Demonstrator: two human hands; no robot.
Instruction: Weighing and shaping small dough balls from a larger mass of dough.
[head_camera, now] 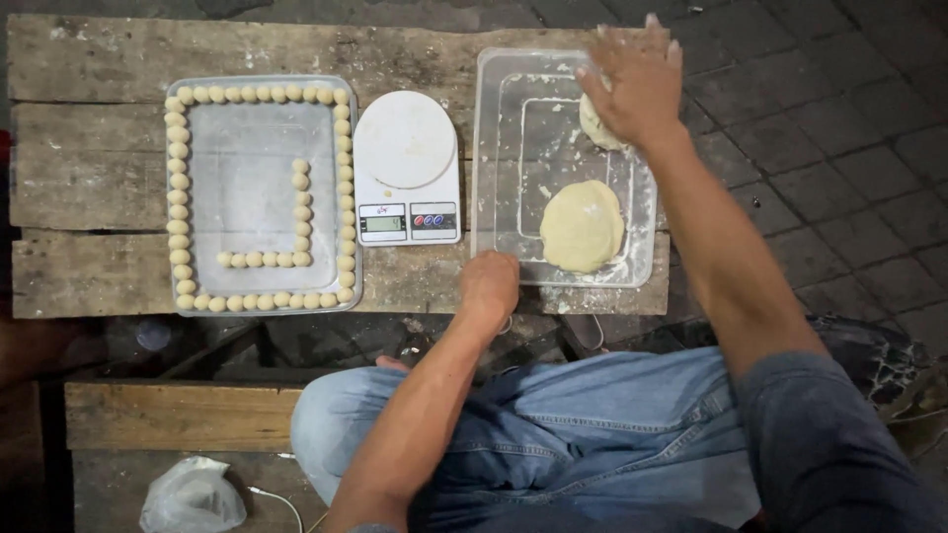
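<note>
Denim knees below, my left hand (489, 286) fisted at the tub (494, 148) rim's 7 o'clock, my right hand (637, 84) spread, pressing a dough lump (595, 126) at 1 o'clock; hard pressing could skid the tub.

White kitchen scale (407, 168) between trays; metal tray (262, 188) lined with dough balls (179, 188); plastic bag (193, 496) on floor.

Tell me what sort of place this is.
Probably a makeshift outdoor food-prep spot, not a kitchen: a rough wooden plank table stands on paving stones, carrying a metal tray lined with dough balls, a white kitchen scale and a floury plastic container.
</note>
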